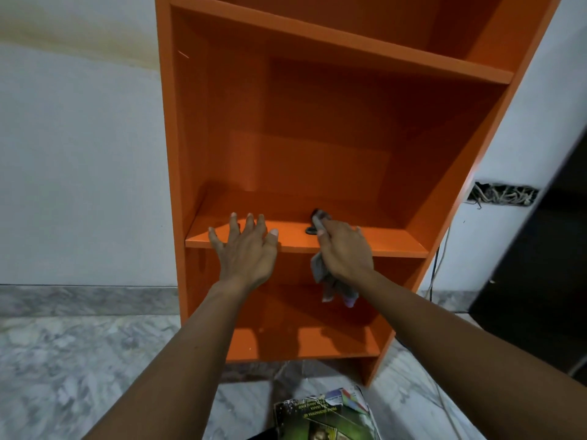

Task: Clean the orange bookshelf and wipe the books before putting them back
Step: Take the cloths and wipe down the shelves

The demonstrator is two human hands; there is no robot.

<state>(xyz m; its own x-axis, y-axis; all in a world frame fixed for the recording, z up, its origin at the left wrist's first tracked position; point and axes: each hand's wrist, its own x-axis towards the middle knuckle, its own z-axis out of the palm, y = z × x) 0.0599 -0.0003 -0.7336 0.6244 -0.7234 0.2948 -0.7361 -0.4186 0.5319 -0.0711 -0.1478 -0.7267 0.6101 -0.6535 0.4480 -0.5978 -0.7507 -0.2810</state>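
The orange bookshelf (317, 138) stands against the wall with bare shelves. My left hand (246, 249) lies flat with spread fingers on the front edge of the middle shelf board (381, 242). My right hand (344, 249) grips a grey cloth (330, 281) and holds it against the same board, to the right of the left hand. Part of the cloth hangs below my hand, and a dark end sticks out past my fingers. A stack of books (324, 417) lies on the floor below the shelf.
A marble floor (79, 360) runs to a white wall (79, 154) on the left. A dark piece of furniture (546, 265) stands close on the right. A wall opening with loose wires (502, 195) and a hanging cable (440, 265) sit between it and the shelf.
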